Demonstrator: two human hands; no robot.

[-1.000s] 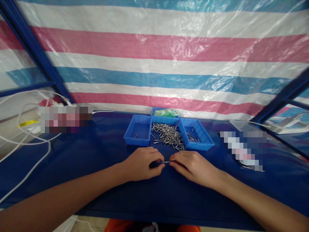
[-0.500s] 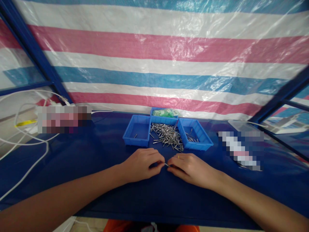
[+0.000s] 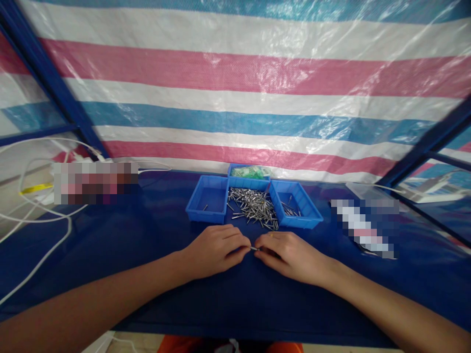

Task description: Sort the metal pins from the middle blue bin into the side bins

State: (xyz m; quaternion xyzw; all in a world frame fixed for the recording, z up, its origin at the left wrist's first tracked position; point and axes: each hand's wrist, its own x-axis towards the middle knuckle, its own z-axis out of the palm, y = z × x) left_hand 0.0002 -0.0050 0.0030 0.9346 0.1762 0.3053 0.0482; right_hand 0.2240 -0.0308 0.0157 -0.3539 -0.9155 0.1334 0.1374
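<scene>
Between my two hands is one thin metal rod [image 3: 254, 248], too small for its exact kind to show. My left hand [image 3: 221, 250] pinches its left end between thumb and fingertips. At its other end are the curled thumb and fingers of my right hand [image 3: 289, 252], which wears a ring. Just beyond the hands lies a loose pile of similar metal rods [image 3: 253, 206] on the blue table [image 3: 221, 304]. A blue bin [image 3: 208, 218] left of the pile holds a single rod, and the right blue bin [image 3: 301, 223] holds several.
Behind the pile stands another blue bin [image 3: 248, 183] with green and clear plastic packets [image 3: 250, 171]. White cables [image 3: 62, 240] run along the left side. A blurred-out flat item [image 3: 362, 230] lies on the right. A striped plastic sheet [image 3: 235, 73] hangs at the back.
The rod has turned between my fingers, from nearly level to slanting down to the right. My hands have stayed close together, and the view has shifted slightly.
</scene>
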